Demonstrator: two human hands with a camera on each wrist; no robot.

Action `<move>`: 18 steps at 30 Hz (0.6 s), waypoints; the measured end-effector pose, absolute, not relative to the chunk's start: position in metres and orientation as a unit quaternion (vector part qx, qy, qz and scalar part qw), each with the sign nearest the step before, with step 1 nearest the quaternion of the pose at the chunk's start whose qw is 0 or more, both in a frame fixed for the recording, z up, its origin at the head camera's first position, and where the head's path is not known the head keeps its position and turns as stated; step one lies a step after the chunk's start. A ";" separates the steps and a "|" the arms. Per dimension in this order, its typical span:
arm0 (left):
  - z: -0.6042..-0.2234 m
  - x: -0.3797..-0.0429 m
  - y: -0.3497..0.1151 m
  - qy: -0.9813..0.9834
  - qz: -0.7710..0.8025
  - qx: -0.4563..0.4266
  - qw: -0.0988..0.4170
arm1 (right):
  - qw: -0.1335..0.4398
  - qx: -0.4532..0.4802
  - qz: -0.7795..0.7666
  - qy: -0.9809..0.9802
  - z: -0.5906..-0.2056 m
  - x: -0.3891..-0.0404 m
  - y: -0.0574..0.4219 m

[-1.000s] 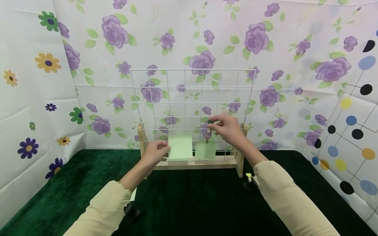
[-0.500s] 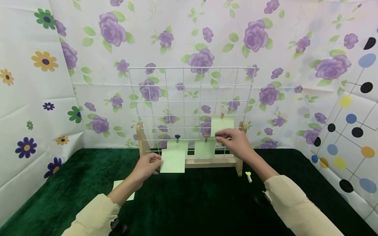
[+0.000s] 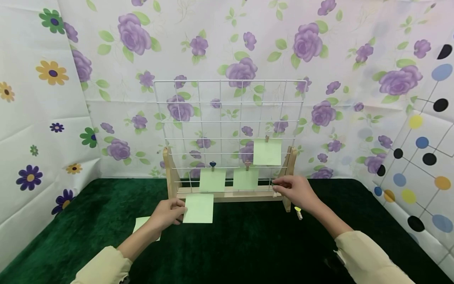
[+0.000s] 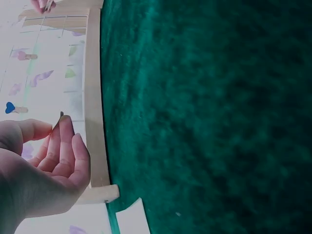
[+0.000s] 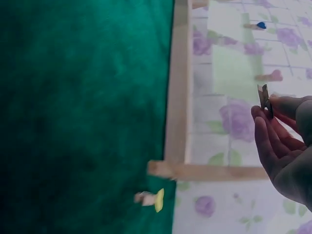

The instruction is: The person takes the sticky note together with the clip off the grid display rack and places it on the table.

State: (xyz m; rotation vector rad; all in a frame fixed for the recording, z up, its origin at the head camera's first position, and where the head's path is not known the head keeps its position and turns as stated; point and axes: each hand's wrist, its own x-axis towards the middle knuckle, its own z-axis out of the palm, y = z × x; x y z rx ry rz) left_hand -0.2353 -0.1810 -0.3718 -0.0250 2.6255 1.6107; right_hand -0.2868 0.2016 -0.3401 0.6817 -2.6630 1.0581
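My left hand [image 3: 166, 215] pinches a pale green square of note paper [image 3: 198, 208] by its left edge, in front of the rack's wooden base. In the left wrist view the paper shows only as a thin edge above the fingertips. Near the rack's right foot, my right hand [image 3: 296, 191] pinches a small wooden clothespin [image 5: 264, 100] between thumb and fingers. Three similar notes hang on the white wire grid [image 3: 220, 101]: one upper right [image 3: 267, 153], one lower middle [image 3: 245, 180], one lower left [image 3: 213, 181]. Each has a clothespin at its top; a blue heart [image 3: 213, 163] tops the left one.
A clothespin with a yellow heart [image 3: 298, 213] lies on the green cloth [image 3: 241, 236] by the rack's right wooden foot [image 3: 288, 201]. Another pale paper [image 3: 140, 223] lies at left, partly under my left forearm. Flowered sheets [image 3: 120, 90] stand behind the rack.
My left hand has drawn its note down and left, away from the grid. My right hand has moved down and right with the clothespin. The hanging notes have come into fuller view.
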 end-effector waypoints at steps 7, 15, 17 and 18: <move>-0.376 -0.230 -0.193 0.854 0.518 -0.027 0.048 | 0.063 0.208 0.342 -0.914 -0.364 -0.282 0.228; -0.384 -0.228 -0.209 0.868 0.492 -0.043 0.045 | 0.034 0.165 0.339 -0.925 -0.384 -0.281 0.264; -0.385 -0.227 -0.213 0.873 0.483 -0.050 0.051 | 0.026 0.159 0.342 -0.926 -0.387 -0.282 0.271; -0.386 -0.227 -0.214 0.874 0.479 -0.055 0.055 | 0.022 0.156 0.343 -0.926 -0.388 -0.283 0.274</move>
